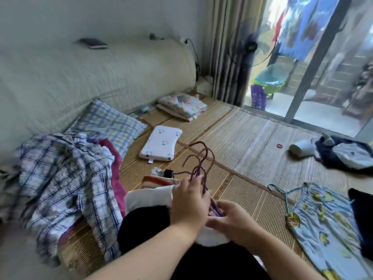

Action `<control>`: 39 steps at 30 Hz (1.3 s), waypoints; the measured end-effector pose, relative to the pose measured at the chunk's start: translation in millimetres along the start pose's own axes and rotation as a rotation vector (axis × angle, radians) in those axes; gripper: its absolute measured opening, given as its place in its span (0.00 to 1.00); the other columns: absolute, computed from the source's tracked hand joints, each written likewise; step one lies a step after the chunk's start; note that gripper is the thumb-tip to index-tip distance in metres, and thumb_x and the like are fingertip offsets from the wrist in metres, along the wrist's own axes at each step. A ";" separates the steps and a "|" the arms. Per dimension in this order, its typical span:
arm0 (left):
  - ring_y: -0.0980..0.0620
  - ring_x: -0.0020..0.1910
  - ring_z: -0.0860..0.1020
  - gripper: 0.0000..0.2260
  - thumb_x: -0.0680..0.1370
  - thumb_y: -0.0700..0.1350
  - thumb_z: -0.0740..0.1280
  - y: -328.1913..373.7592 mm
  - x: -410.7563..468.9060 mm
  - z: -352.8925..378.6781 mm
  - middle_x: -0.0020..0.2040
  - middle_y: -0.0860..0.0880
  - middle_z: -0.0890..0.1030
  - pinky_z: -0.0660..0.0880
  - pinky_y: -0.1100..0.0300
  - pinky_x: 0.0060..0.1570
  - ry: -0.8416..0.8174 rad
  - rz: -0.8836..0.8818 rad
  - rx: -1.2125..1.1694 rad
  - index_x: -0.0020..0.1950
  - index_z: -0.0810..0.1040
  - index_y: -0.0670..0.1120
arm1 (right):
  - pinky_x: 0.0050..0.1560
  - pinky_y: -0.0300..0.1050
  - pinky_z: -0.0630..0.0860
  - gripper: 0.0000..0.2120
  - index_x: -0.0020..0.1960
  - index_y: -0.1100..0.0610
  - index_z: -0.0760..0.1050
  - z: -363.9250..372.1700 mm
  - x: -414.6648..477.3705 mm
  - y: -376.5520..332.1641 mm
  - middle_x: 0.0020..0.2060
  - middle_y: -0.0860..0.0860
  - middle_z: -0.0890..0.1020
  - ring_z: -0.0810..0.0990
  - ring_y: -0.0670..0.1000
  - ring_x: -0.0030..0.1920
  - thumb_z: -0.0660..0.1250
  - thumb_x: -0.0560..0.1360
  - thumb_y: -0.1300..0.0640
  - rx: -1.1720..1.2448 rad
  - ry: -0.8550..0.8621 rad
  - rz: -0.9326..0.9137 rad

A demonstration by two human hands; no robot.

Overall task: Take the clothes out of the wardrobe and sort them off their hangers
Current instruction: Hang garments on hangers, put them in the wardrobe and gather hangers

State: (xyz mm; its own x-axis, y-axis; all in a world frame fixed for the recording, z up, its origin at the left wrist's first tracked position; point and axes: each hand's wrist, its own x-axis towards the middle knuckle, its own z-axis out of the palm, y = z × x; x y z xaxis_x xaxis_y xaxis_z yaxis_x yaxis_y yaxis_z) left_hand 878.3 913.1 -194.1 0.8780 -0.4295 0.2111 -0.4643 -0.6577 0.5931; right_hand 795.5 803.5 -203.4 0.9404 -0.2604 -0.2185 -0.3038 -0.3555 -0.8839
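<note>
Both hands meet low in the middle over a bunch of several purple hangers point(198, 164) whose hooks stick up and away from me. My left hand point(189, 205) grips the hanger necks from the left. My right hand point(232, 218) grips the hanger bodies from the right, over a white garment point(149, 197) and a black one point(145, 225) on my lap. A heap of plaid clothes point(66, 184) lies at the left. A light blue duck-print garment point(327, 225) on a teal hanger point(282, 194) lies at the right.
I sit on a woven mat point(252, 142) on a bed with a beige padded headboard point(80, 77). A checked pillow point(111, 126), a small white pillow point(161, 143), folded bedding point(181, 106), dark clothes point(343, 152) and a white cup point(300, 147) lie around. A glass door point(314, 63) stands at the far right.
</note>
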 end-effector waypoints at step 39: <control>0.46 0.56 0.79 0.11 0.77 0.40 0.65 101.4 -114.8 -442.2 0.55 0.44 0.82 0.66 0.67 0.51 1.201 -0.052 -0.126 0.58 0.79 0.41 | 0.28 0.36 0.66 0.15 0.33 0.54 0.78 63.4 -155.9 -415.5 0.25 0.47 0.79 0.70 0.44 0.25 0.65 0.76 0.49 -0.163 -0.382 -0.726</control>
State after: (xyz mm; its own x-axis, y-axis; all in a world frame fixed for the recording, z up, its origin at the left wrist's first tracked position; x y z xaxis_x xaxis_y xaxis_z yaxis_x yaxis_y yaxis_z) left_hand 781.7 1169.4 185.4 0.4746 0.4884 0.7322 -0.4691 -0.5635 0.6800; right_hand 784.7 1048.8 171.7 0.8889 0.3955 0.2312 0.4071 -0.4505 -0.7945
